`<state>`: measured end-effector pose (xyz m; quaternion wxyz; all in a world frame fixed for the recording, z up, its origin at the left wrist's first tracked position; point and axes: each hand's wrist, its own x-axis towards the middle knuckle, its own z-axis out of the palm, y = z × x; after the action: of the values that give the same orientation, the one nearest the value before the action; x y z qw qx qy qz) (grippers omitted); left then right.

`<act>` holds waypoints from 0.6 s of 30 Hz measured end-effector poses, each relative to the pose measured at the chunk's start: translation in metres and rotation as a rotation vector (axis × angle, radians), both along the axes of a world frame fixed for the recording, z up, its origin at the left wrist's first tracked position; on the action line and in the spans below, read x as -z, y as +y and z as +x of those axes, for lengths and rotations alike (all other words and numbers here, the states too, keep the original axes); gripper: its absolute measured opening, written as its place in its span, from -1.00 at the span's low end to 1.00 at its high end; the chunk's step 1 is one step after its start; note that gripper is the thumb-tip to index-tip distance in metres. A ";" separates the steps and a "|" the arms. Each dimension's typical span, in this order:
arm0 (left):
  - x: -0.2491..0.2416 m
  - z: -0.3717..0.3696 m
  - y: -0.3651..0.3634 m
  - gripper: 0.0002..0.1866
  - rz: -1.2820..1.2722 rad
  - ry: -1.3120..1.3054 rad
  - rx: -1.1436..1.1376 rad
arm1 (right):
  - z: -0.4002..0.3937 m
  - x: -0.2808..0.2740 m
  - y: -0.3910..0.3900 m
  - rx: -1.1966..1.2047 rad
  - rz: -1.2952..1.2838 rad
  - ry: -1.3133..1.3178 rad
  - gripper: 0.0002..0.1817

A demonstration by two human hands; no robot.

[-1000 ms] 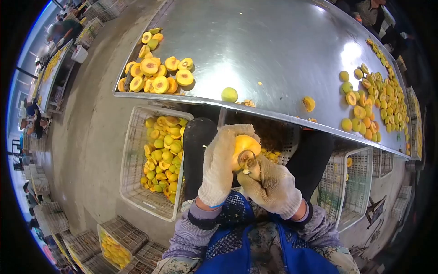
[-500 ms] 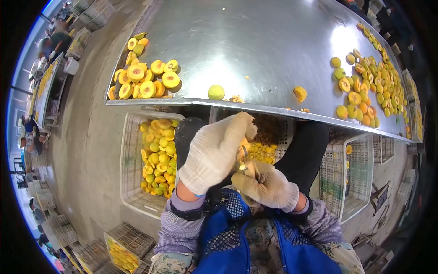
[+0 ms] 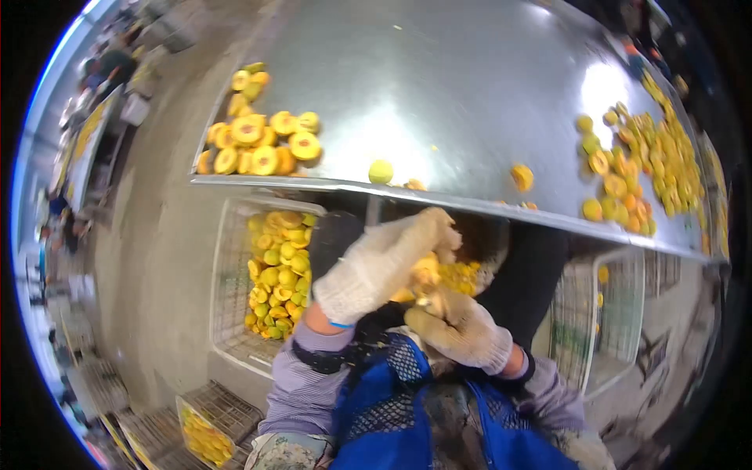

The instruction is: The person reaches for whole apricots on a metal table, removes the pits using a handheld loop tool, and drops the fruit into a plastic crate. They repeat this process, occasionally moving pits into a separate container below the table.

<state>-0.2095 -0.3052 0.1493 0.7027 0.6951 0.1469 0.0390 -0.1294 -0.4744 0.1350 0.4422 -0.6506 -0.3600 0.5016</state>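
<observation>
My left hand (image 3: 384, 262), in a white knit glove, is curled over a yellow peach half (image 3: 425, 270) above my lap. Just below and to its right, my right hand (image 3: 466, 333), also gloved and with dirtier fingertips, is closed round a small hand tool (image 3: 424, 301) with a pale metal end against the fruit. Motion blur and the fingers hide most of the tool's shape. Beyond my hands, a whole-looking greenish-yellow peach (image 3: 381, 171) and a peach half (image 3: 522, 178) lie near the metal table's (image 3: 462, 94) front edge.
Cut peach halves (image 3: 265, 160) are heaped at the table's left corner, with a larger spread of peaches (image 3: 627, 180) on the right. Under the edge stand a crate (image 3: 227, 290) of peach halves, a container (image 3: 462, 278) with yellow pieces between my knees, and another crate (image 3: 576, 313) at right.
The whole view has shifted slightly right and down. My left hand's fingers have lifted a little away from my right hand, and more of the yellow fruit shows between them.
</observation>
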 end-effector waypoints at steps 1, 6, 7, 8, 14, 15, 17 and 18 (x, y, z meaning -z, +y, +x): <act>0.005 -0.004 -0.002 -0.54 -0.049 -0.074 -0.026 | -0.001 0.006 -0.002 0.046 -0.065 0.140 -0.72; 0.037 -0.013 -0.021 -0.80 0.675 -0.446 -0.299 | 0.006 0.005 0.012 0.017 -0.084 0.124 -0.82; 0.015 -0.016 -0.031 -0.78 0.011 -0.200 -0.444 | 0.006 0.034 0.006 0.035 0.064 0.027 -0.70; 0.024 -0.017 -0.036 -0.75 0.016 -0.188 -0.477 | -0.001 0.023 0.009 0.076 0.024 0.053 -0.70; 0.023 -0.033 -0.050 -0.77 0.612 -0.295 -0.740 | -0.006 0.029 0.003 -0.099 0.056 -0.101 -0.78; 0.027 -0.034 -0.046 -0.76 0.612 -0.305 -0.729 | -0.005 0.026 0.004 -0.114 0.069 -0.112 -0.80; 0.025 -0.040 -0.033 -0.75 0.269 -0.265 -0.596 | -0.004 0.023 0.007 -0.151 0.113 -0.111 -0.83; 0.026 -0.039 -0.027 -0.75 0.284 -0.269 -0.620 | -0.002 0.023 0.008 -0.188 0.166 -0.141 -0.83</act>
<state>-0.2486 -0.3323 0.1228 0.5668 0.6969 0.2502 0.3612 -0.1317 -0.4669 0.1125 0.4192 -0.6088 -0.4897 0.4625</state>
